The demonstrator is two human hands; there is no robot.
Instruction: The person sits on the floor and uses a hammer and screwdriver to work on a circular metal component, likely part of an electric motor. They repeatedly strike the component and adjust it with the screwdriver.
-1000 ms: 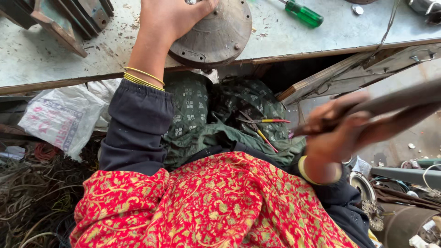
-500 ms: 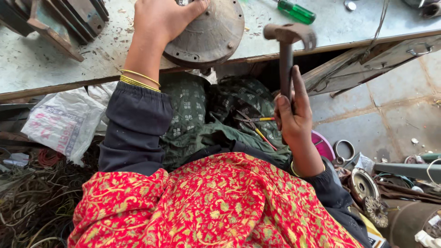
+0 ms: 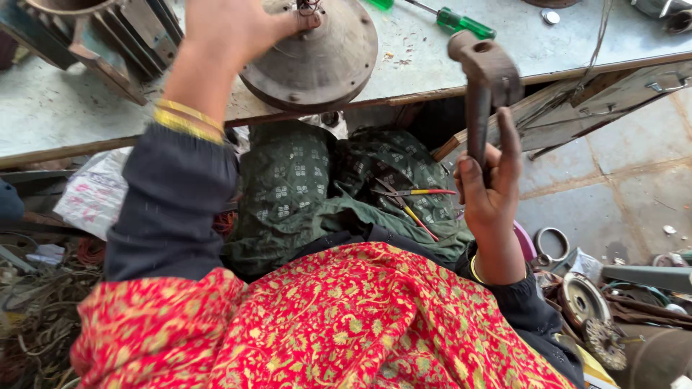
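Nearest me: red patterned shawl (image 3: pixel 346 324) over my lap, green patterned cloth (image 3: pixel 288 187) below the counter edge, thin red-and-yellow tools (image 3: pixel 414 205) lying on it just left of my right wrist.

Right hand (image 3: pixel 490 194): fingers clamped around the lower handle of the hammer (image 3: pixel 483 86), thumb laid up along the shaft. Hammer head raised, just above the counter edge, to the right of the disc and apart from it.

Left hand (image 3: pixel 231 29): fingers spread and pressed down on the round rusty metal disc (image 3: pixel 317 50), thumb reaching toward its centre hub. Disc sits on the grey counter (image 3: pixel 432 65), its rim overhanging the near edge slightly.

Judgement on striking well: keep the left fingers on the far-left part of the disc, away from the hammer's landing spot; hold the disc flat so it does not tip off the edge; strike square, short swing from the wrist.

Farther out: a green-handled screwdriver (image 3: pixel 465 21) beyond the hammer head; a finned metal housing (image 3: pixel 108 36) left of my left hand.
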